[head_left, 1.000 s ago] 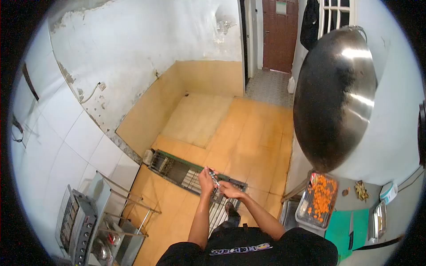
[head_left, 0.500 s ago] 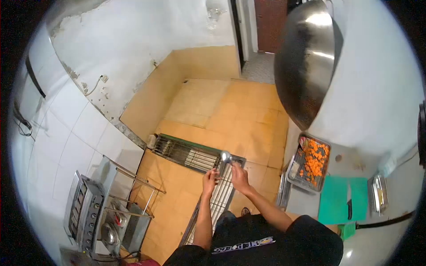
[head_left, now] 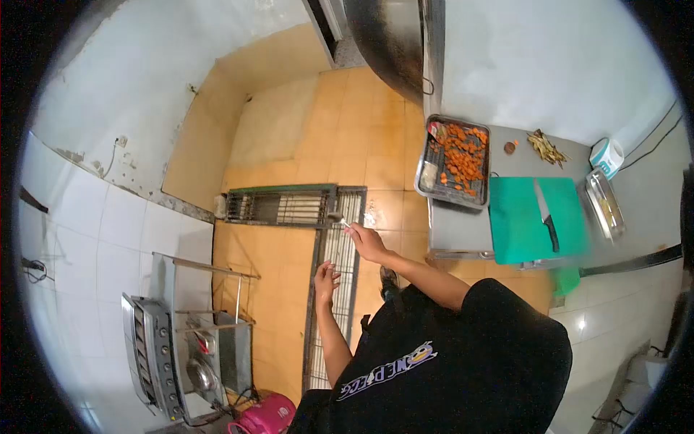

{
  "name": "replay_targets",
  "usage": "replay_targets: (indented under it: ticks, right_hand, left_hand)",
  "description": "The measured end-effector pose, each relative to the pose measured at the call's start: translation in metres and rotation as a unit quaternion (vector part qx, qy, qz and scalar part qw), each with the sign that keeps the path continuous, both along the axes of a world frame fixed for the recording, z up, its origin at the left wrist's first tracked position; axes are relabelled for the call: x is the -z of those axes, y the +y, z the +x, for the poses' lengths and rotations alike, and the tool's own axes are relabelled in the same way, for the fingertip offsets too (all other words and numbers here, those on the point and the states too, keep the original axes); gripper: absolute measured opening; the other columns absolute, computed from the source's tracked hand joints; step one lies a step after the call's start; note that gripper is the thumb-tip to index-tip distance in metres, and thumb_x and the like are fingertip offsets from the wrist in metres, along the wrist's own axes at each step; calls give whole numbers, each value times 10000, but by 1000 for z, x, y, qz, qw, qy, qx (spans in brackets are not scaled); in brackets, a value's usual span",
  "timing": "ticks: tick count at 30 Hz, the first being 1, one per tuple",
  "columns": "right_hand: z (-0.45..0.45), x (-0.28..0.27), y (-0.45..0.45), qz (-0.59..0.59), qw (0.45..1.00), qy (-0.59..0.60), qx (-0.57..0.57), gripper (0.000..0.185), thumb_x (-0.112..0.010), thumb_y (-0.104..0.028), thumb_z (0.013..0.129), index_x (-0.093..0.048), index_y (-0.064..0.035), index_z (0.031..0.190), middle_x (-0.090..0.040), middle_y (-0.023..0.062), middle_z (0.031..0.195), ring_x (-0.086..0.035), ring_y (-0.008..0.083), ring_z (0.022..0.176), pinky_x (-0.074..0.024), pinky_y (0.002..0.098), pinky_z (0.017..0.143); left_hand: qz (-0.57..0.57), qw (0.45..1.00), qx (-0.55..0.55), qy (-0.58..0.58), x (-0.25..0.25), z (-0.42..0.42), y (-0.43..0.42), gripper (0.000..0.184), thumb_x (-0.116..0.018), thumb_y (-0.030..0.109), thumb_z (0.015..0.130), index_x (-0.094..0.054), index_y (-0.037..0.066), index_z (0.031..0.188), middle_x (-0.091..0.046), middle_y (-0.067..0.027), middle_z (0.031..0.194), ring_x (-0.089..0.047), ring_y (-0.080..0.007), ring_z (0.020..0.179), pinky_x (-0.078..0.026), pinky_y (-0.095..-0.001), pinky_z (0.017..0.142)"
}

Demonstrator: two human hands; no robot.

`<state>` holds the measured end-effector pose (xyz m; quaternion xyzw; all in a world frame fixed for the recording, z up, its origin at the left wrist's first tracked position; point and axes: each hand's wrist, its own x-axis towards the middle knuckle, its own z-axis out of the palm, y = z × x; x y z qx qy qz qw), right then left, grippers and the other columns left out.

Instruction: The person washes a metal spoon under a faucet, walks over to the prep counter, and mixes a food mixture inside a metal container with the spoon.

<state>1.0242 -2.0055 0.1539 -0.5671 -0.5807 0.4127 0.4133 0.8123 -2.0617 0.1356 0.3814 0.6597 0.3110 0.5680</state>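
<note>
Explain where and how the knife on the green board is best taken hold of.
Probably by its black handle, the grip coming from the picture's bottom side: the knife lies on the green board, handle toward that side, blade pointing toward the wall.

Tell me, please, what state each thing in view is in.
Metal spoon: held in the right hand
Left hand: empty, fingers loosely curled
Carrots: cut into pieces, spread in the tray
Knife: unheld, lying flat on the green cutting board
Wok: blackened, partly out of view
Stove: whether lit, cannot be told
</note>
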Motion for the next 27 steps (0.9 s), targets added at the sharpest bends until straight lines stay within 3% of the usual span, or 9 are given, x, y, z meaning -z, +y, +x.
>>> replay_targets:
  ticks: [2,5,7,9,13,14,17,23,27]
  right_hand:
    - [7,71,-16,-62,996,-22,-54,298,-457,-278,1003,-693,-101,1044,-714,168,977,-667,392,916,-499,487,818]
    - [34,67,-92,-82,995,-19,-49,307,-460,-264,995,-712,-96,1043,-719,169,1013,-675,372,933,-501,483,834]
    - [51,74,-133,-106,992,-12,-72,303,-485,-257,1016,-687,-35,1055,-720,140,963,-674,283,904,-503,396,827]
    - [68,86,-170,-288,949,23,-126,294,-496,-252,1019,-686,-32,1068,-721,129,951,-670,226,876,-512,365,810]
    - [97,100,-217,-167,982,37,-84,253,-526,-240,1017,-680,-48,1075,-613,37,749,-574,129,709,-471,319,654]
    - [113,55,-227,-134,978,148,-62,223,-523,-216,1018,-675,-53,1023,-509,-16,693,-477,85,657,-409,283,611]
    - [152,42,-227,-96,987,119,-46,227,-530,-207,1004,-678,-35,1007,-590,44,717,-547,132,670,-452,320,632]
    - [252,41,-245,-97,980,173,-29,218,-507,-161,984,-676,-42,914,-493,-24,688,-438,80,650,-373,265,605]
    - [329,6,-248,-131,969,187,-97,220,-512,-177,987,-674,-32,952,-568,1,781,-481,88,705,-407,272,655]
  left_hand:
    - [-28,999,-26,0,-10,13,-37,481,-534,394,1005,-479,113,1392,-583,-80,1349,-633,-228,1099,-506,-379,839]
    - [-57,997,-51,-1,20,29,-92,519,-552,417,990,-461,104,1395,-586,-84,1344,-625,-236,1105,-502,-381,834]
    - [-91,993,-73,-31,36,50,-123,359,-552,327,993,-538,150,1306,-633,-21,1215,-654,-171,954,-494,-319,740]
    - [-112,992,-44,-49,38,73,-148,368,-552,335,1000,-537,145,1314,-636,-36,1209,-659,-170,953,-493,-310,735]
    - [-119,991,35,-49,33,116,-171,386,-555,350,1007,-547,129,1323,-640,-56,1211,-658,-169,951,-485,-301,717]
    - [-116,991,43,-46,26,128,-171,381,-554,345,1007,-552,125,1319,-644,-57,1208,-658,-168,947,-482,-298,712]
    - [-99,992,74,-37,19,164,-160,399,-553,365,1005,-553,122,1322,-647,-53,1210,-658,-173,955,-488,-307,729]
    - [-44,989,137,-26,2,249,-133,419,-547,371,1009,-541,116,1341,-650,-61,1226,-649,-184,983,-496,-348,794]
    - [14,989,146,-32,-12,323,-124,340,-548,303,1011,-591,91,1273,-680,-58,1126,-641,-134,873,-485,-278,690]
